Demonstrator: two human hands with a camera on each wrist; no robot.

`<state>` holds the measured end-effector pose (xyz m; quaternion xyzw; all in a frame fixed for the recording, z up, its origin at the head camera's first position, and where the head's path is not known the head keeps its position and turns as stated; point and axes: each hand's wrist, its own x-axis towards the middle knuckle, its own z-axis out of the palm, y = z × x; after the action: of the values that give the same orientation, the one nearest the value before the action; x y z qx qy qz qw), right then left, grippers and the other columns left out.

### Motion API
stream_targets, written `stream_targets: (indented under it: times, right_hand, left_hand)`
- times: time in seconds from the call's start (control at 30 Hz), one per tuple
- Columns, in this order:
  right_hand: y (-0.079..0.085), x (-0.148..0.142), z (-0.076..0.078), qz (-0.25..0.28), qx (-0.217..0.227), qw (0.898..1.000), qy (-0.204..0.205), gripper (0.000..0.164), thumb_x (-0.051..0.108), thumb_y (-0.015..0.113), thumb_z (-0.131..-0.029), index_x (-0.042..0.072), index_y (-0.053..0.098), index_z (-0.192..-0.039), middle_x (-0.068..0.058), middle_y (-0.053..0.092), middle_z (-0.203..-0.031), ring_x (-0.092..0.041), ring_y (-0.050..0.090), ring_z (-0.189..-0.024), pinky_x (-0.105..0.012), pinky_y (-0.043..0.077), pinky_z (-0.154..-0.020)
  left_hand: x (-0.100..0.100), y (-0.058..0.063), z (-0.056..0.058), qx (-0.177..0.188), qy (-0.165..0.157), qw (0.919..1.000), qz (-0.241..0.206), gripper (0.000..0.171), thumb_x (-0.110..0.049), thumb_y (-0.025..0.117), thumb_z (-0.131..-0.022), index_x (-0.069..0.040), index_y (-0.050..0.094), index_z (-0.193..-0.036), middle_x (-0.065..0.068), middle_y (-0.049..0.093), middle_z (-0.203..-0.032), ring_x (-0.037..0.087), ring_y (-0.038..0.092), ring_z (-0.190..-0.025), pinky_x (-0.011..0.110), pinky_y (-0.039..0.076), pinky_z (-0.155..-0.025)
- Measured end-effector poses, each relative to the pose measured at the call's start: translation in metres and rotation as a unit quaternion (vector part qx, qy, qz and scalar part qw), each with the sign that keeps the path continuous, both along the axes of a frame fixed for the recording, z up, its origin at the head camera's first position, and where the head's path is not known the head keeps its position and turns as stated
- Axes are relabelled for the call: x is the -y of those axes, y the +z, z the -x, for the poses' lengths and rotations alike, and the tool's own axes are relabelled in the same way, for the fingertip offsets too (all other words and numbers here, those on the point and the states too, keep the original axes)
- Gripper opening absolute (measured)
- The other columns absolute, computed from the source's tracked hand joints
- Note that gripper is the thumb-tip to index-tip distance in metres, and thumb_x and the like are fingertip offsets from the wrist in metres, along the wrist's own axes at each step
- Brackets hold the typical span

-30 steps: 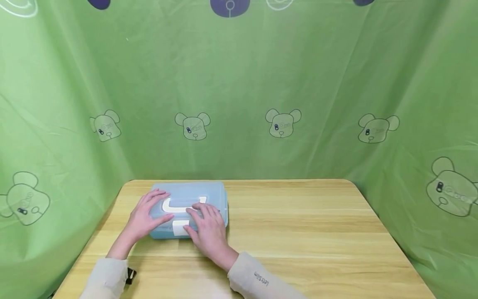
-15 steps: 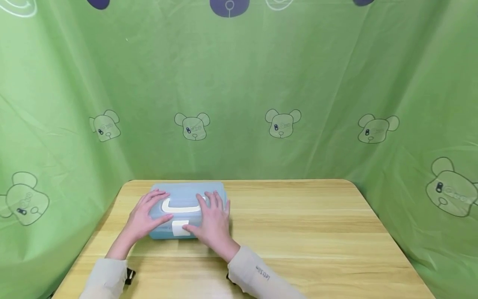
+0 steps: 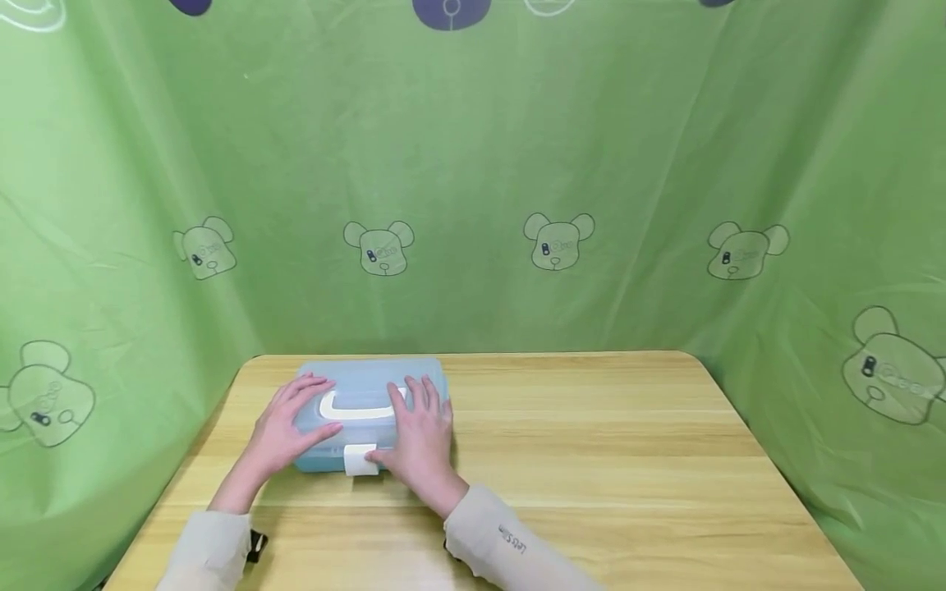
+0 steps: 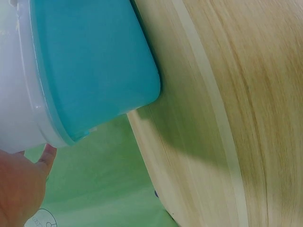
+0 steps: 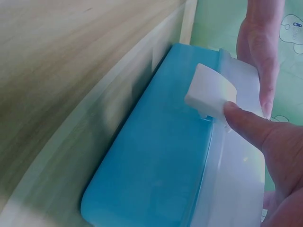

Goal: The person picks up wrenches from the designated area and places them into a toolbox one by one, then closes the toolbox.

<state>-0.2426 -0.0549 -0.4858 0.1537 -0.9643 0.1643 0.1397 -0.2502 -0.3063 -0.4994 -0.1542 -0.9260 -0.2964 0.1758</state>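
Observation:
A plastic storage box (image 3: pixel 318 461) sits on the table, with a teal base and a pale translucent lid (image 3: pixel 369 371). On the lid lies a white carry handle (image 3: pixel 360 413). My left hand (image 3: pixel 284 427) rests on the lid's left end, fingers toward the top and thumb toward the front. Over the right part of the lid spreads my right hand (image 3: pixel 423 435), covering one end of the handle. Its thumb (image 5: pixel 248 124) touches the side of the white front latch (image 5: pixel 210 92). In the right wrist view that latch stands tilted out from the teal wall.
The box stands at the far left of a wood-grain table (image 3: pixel 591 460). Green fabric (image 3: pixel 473 148) printed with bear heads hangs behind and at both sides. A black strap piece (image 3: pixel 256 546) shows by the left sleeve (image 3: pixel 210 550).
My right hand has shifted right and spread its fingers over the lid's right side. The latch has swung outward at the right thumb. The left hand has stayed in place.

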Motion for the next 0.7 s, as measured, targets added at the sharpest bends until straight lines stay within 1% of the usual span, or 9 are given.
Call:
stream_targets:
  times: [0.13,0.27,0.43,0.53,0.7]
  right_hand:
    - [-0.0036,0.0000,0.0000,-0.023,-0.011,1.000,-0.006,0.117,0.072,0.089,-0.060,0.024,0.044,-0.157,-0.008,0.039,-0.163,-0.037,0.031,-0.154,-0.066,0.036,-0.118]
    - [-0.0037,0.0010,0.0008,-0.046,-0.012,0.999,-0.009,0.116,0.075,0.086,-0.062,0.024,0.043,-0.158,-0.007,0.039,-0.163,-0.037,0.031,-0.154,-0.064,0.037,-0.118]
    - [-0.0034,0.0012,0.0007,-0.056,-0.010,0.998,-0.010,0.116,0.076,0.084,-0.064,0.025,0.042,-0.158,-0.007,0.038,-0.164,-0.037,0.029,-0.155,-0.064,0.036,-0.119]
    - [-0.0041,0.0004,-0.0014,-0.063,-0.012,0.998,-0.007,0.117,0.076,0.084,-0.064,0.025,0.040,-0.159,-0.007,0.038,-0.165,-0.037,0.028,-0.155,-0.064,0.035,-0.120]
    - [-0.0085,0.0003,-0.0055,-0.075,-0.032,0.997,0.000,0.113,0.075,0.085,-0.065,0.026,0.042,-0.158,-0.006,0.039,-0.163,-0.037,0.028,-0.155,-0.066,0.036,-0.119]
  left_hand:
    - [-0.0007,-0.0002,0.0001,0.004,0.001,1.0000,0.002,0.071,-0.045,0.086,-0.083,-0.022,0.060,-0.146,0.007,0.051,-0.155,0.039,0.036,-0.149,0.079,0.033,-0.109]
    - [-0.0008,0.0015,0.0010,0.003,0.003,1.0000,0.002,0.071,-0.044,0.086,-0.083,-0.022,0.060,-0.145,0.007,0.051,-0.155,0.039,0.036,-0.149,0.078,0.033,-0.110]
    - [-0.0005,0.0013,0.0030,-0.003,0.000,1.0000,-0.001,0.070,-0.042,0.086,-0.083,-0.020,0.061,-0.145,0.008,0.052,-0.154,0.040,0.037,-0.149,0.078,0.032,-0.111]
    - [-0.0005,0.0003,0.0021,0.001,0.001,1.0000,-0.003,0.070,-0.043,0.086,-0.083,-0.020,0.061,-0.145,0.008,0.052,-0.154,0.040,0.036,-0.149,0.078,0.031,-0.112]
    - [-0.0003,-0.0001,0.0009,0.001,0.003,1.0000,-0.001,0.070,-0.043,0.086,-0.083,-0.020,0.061,-0.145,0.008,0.052,-0.154,0.040,0.036,-0.150,0.078,0.032,-0.112]
